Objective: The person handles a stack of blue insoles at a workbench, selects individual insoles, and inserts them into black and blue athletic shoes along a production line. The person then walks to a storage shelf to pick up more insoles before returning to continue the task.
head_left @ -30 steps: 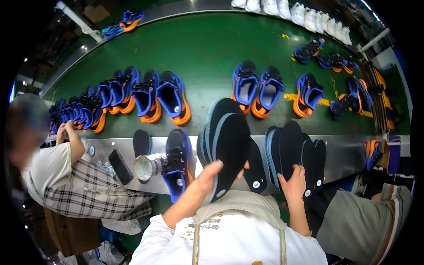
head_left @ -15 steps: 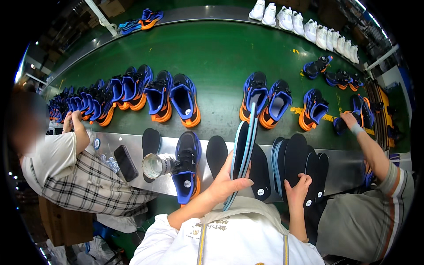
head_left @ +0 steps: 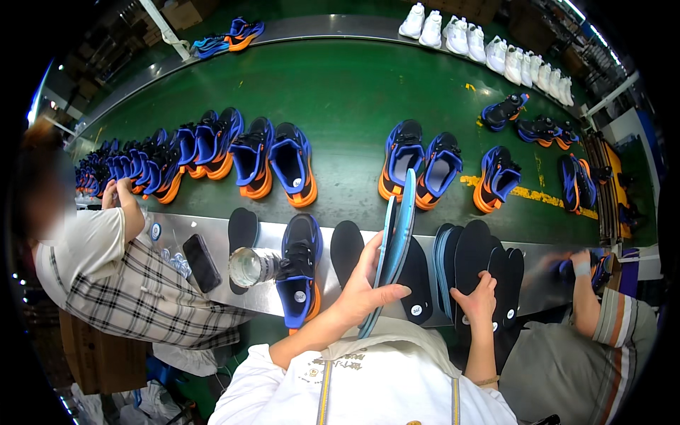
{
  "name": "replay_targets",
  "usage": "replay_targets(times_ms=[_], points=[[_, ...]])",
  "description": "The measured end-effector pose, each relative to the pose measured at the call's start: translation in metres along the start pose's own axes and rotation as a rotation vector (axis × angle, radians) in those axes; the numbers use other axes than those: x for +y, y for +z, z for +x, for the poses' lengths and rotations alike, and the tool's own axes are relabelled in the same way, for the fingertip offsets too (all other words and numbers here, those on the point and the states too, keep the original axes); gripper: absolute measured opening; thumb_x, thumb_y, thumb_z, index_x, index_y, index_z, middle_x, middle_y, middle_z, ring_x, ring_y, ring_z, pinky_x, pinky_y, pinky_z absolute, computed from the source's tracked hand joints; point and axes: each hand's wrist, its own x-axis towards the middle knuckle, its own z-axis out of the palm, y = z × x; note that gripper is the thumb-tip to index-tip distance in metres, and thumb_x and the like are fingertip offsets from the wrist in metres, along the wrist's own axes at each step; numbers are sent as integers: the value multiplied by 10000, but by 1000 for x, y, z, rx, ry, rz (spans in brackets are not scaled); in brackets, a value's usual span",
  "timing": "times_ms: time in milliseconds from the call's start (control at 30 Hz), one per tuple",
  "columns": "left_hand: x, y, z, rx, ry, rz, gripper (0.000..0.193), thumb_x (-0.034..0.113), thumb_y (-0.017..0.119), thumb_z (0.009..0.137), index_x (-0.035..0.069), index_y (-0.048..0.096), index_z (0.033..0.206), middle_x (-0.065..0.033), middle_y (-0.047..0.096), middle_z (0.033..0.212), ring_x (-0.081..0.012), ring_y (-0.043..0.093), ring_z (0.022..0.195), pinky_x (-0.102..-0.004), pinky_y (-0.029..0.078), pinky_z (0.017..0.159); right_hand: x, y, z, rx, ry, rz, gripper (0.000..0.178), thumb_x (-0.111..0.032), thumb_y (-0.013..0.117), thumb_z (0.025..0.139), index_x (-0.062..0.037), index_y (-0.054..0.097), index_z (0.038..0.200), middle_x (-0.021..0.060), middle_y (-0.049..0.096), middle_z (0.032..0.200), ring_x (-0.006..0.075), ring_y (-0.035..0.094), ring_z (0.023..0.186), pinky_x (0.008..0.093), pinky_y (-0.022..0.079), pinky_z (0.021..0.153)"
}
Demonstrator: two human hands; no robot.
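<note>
My left hand [head_left: 360, 294] is closed round a few upright insoles [head_left: 399, 241] with light blue undersides, thumb on the near side. To the right, my right hand [head_left: 477, 303] lies over the heel part of a black insole [head_left: 472, 244]. Its thumb is at that insole's left edge, its fingers curl at the right edge. Blue-edged insoles [head_left: 444, 265] stand stacked beside it, and more black insoles [head_left: 507, 276] lie on its other side. Behind my left hand lie another two black insoles [head_left: 347, 244]. A black and blue sneaker [head_left: 302, 244] with an orange sole sits on the metal ledge.
A clear jar [head_left: 248, 266], a phone [head_left: 202, 262] and a lone insole [head_left: 243, 225] lie to the left on the ledge. Sneakers [head_left: 290, 163] line the green belt [head_left: 340, 92]. White shoes [head_left: 460, 34] stand on the far shelf. Co-workers sit on both sides.
The right-hand co-worker's hand has drawn back from the belt to the ledge, with a sneaker by it. My right hand has shifted slightly on the insole; my left keeps its hold.
</note>
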Motion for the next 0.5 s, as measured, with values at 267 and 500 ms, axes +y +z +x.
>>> replay_targets(times_ms=[267, 500], points=[[-6, -12, 10, -286, -336, -617, 617, 524, 296, 908, 33, 398, 1267, -159, 530, 1145, -280, 569, 988, -366, 494, 776, -6, -17, -2, -84, 1, -33, 646, -339, 726, 615, -39, 441, 1110, 168, 472, 1084, 342, 494, 1011, 426, 414, 838], [-13, -5, 26, -67, -329, -515, 575, 532, 336, 899, 72, 440, 1229, -128, 550, 1109, -245, 573, 980, -367, 492, 783, -61, -46, -16, -128, -402, 656, 681, -287, 763, 654, -15, 439, 1187, 191, 500, 1126, 273, 523, 1007, 360, 425, 856]])
